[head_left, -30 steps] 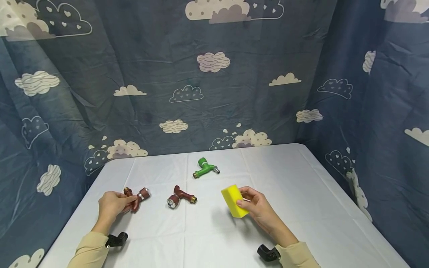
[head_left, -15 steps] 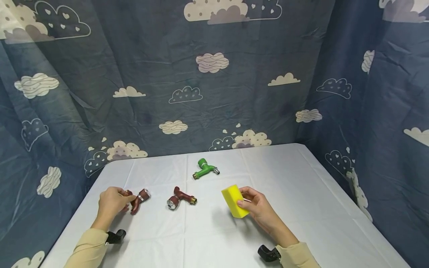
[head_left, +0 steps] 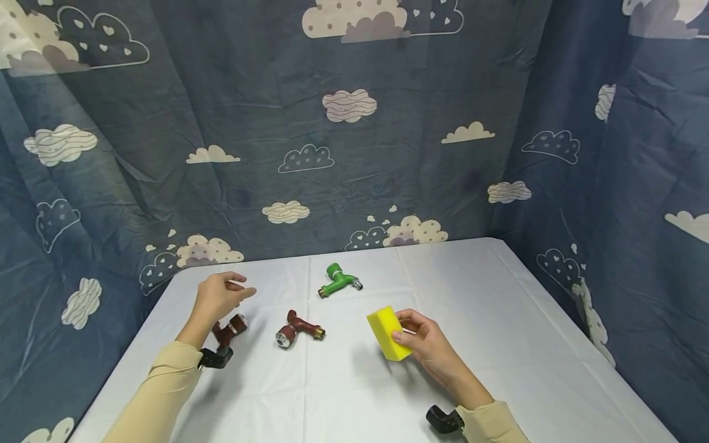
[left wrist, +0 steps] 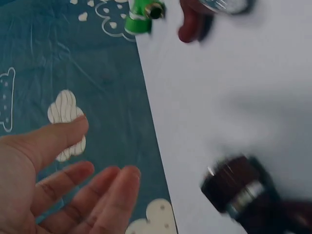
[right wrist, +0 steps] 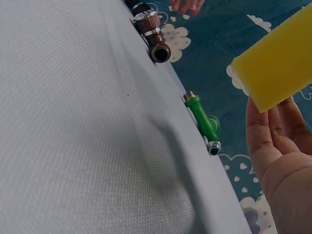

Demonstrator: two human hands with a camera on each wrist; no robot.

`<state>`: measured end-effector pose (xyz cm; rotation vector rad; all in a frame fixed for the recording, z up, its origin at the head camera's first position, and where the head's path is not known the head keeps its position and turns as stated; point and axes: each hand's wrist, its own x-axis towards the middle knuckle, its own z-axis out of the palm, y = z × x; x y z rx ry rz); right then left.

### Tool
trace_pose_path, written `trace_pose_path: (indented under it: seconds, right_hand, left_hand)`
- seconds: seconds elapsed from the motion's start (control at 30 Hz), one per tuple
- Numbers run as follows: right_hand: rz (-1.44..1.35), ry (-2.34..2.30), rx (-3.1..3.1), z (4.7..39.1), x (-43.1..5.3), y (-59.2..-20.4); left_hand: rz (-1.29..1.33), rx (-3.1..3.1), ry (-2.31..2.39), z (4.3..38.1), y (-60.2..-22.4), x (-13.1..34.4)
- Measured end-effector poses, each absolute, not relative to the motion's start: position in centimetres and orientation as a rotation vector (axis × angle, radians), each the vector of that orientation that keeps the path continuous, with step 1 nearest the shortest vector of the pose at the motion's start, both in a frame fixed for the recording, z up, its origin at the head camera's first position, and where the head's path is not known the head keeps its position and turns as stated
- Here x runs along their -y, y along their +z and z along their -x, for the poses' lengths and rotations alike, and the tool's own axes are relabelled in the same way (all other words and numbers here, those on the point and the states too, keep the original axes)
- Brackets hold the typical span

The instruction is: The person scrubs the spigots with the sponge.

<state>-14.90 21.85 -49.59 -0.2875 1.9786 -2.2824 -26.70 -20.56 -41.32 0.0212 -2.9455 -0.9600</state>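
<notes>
My left hand (head_left: pixel 218 296) is raised over the table's left side, thumb and fingers apart with nothing between them. Beneath its wrist lies a dark red-brown tap (head_left: pixel 231 329), partly hidden by the arm; its ribbed knob (left wrist: pixel 234 183) shows blurred in the left wrist view. A second red-brown tap (head_left: pixel 299 327) lies left of the table's middle. Farther back is a green tap (head_left: pixel 339 280) with a metal spout end. In my right hand (head_left: pixel 429 344) a yellow sponge (head_left: pixel 388 333) is pinched between thumb and fingers, held above the cloth.
A white cloth covers the table (head_left: pixel 354 400). Behind and at both sides hangs a dark blue curtain (head_left: pixel 249 92) with cloud prints. A black wrist camera mount (head_left: pixel 443 419) sits by the right sleeve, another (head_left: pixel 217 358) by the left.
My left hand has let go of the left red-brown tap, then risen and moved away toward the back and right. The right hand with the sponge has stayed nearly still.
</notes>
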Motion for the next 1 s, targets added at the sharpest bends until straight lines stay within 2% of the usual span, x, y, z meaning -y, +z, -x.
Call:
trace_pose_path:
  seconds: [0.5,1.0]
  right_hand:
    - [0.298,-2.260,-1.987,15.0,-22.2,-49.8]
    - [0.338,-2.270,-1.970,15.0,-22.2,-50.0]
  left_hand:
    - [0.155,2.951,-1.307,30.8,-42.4,14.4]
    - [0.333,3.052,-1.264,33.5,-45.1,10.3]
